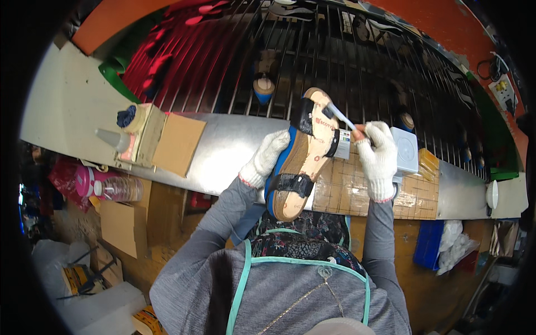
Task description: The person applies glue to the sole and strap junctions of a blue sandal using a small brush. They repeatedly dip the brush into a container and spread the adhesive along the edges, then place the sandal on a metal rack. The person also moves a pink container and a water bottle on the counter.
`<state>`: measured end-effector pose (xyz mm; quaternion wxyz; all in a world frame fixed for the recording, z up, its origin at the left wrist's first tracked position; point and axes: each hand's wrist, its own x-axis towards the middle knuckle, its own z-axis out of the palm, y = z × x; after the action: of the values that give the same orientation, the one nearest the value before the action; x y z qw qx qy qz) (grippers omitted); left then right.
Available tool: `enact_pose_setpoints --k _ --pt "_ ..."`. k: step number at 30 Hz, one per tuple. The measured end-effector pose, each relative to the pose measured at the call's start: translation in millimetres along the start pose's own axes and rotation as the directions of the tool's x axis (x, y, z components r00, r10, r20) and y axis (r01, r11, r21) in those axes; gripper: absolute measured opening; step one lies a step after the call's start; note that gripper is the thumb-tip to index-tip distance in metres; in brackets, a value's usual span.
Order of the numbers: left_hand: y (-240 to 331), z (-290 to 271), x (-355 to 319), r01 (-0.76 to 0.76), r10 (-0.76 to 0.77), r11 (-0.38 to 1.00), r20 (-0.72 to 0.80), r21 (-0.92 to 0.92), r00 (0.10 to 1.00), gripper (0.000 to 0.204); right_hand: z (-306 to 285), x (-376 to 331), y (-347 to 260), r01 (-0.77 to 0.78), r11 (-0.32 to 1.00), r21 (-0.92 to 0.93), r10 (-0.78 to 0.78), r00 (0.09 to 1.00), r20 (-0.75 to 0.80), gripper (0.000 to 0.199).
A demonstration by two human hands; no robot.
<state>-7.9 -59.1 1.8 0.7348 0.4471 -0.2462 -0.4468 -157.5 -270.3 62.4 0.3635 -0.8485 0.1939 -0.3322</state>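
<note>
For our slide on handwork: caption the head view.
Gloved left hand steadies a sandal sole-up while the right hand brushes it.

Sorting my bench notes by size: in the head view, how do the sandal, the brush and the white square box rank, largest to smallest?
1. Sandal, held by the left hand, clearly largest.
2. White square box.
3. Brush in the right hand, thinnest; partly hidden by the glove.

Both gloved hands raised ahead, left hand [267, 157] cupped in a grip, right hand [378, 158] fisted, pinching
</note>
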Motion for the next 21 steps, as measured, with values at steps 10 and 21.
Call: enact_pose_setpoints --k 10,21 --pt "8 -73 -5 -0.097 -0.052 0.826 -0.247 -0.556 0.968 0.048 71 -20 11 -0.452 0.697 0.558 0.259 0.883 0.391 0.021" --pt "67 -247 103 -0.441 -0.060 0.693 -0.655 -0.571 0.753 0.038 221 90 22 -0.383 0.918 0.101 0.312 0.857 0.410 0.050"
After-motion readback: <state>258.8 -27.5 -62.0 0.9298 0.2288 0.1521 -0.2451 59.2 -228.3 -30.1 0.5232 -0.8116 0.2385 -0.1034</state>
